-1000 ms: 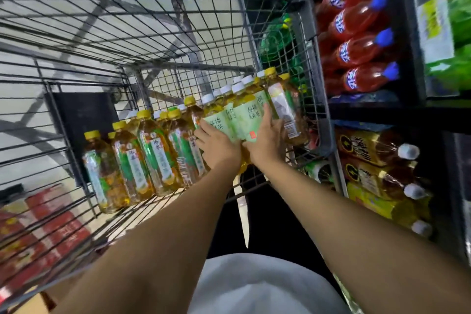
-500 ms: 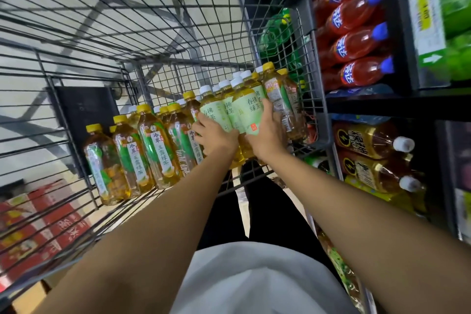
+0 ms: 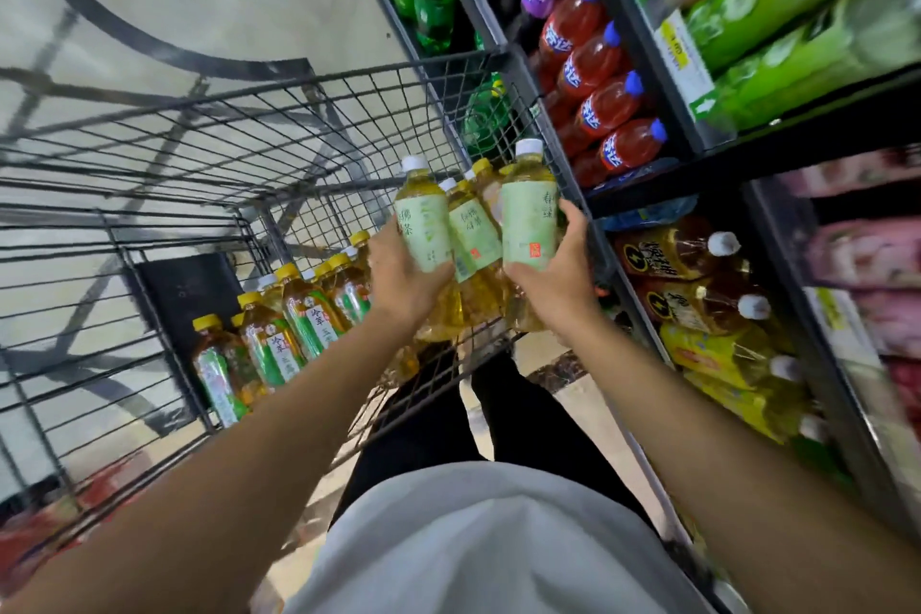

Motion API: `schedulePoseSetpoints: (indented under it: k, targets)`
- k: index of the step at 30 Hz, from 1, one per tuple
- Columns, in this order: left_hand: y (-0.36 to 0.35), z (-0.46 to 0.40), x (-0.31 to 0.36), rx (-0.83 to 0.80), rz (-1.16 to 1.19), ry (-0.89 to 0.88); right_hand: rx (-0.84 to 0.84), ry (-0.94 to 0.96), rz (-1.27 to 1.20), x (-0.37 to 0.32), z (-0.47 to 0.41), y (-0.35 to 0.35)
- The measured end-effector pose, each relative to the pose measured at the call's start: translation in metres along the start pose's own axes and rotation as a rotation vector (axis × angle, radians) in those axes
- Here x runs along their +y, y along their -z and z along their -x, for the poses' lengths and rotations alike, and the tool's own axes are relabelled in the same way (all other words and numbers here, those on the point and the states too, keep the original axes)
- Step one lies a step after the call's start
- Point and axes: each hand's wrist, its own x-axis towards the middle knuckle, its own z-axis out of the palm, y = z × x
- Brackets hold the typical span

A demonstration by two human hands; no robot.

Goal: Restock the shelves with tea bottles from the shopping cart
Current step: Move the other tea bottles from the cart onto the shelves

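Left hand [image 3: 398,279], right hand [image 3: 553,279] each grip tea bottles [image 3: 528,224] above cart [image 3: 319,135]; yellow-capped bottles [image 3: 279,334] below, shelf [image 3: 643,175] close right.

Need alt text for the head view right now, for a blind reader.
Both hands lift white-capped tea bottles above the wire shopping cart: left hand grips one, right hand another. Yellow-capped bottles remain inside; drink shelves stand right.

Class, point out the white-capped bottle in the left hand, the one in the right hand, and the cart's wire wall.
Left-hand bottle [image 3: 423,234], head view, pale label.
Right-hand bottle [image 3: 528,224], head view, pale label.
Cart wall [image 3: 309,135], head view, far mesh.
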Motion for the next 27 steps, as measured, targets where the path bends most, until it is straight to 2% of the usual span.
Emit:
schedulePoseSetpoints:
  k: [6, 11, 20, 27]
  targets:
    - [0.006, 0.032, 0.043, -0.156, 0.010, -0.128, 0.094, 0.077, -0.025, 0.003, 0.051, 0.023]
    - [-0.010, 0.067, 0.054, -0.226, -0.067, -0.208, 0.189, 0.060, -0.120, 0.021, 0.099, 0.034]
    - [-0.052, 0.164, 0.035, -0.392, -0.115, -0.373, 0.386, 0.052, -0.252, 0.081, 0.203, 0.076]
    - [-0.086, 0.273, 0.013, -0.501, -0.105, -0.495, 0.488, 0.178, -0.393, 0.147, 0.311, 0.123]
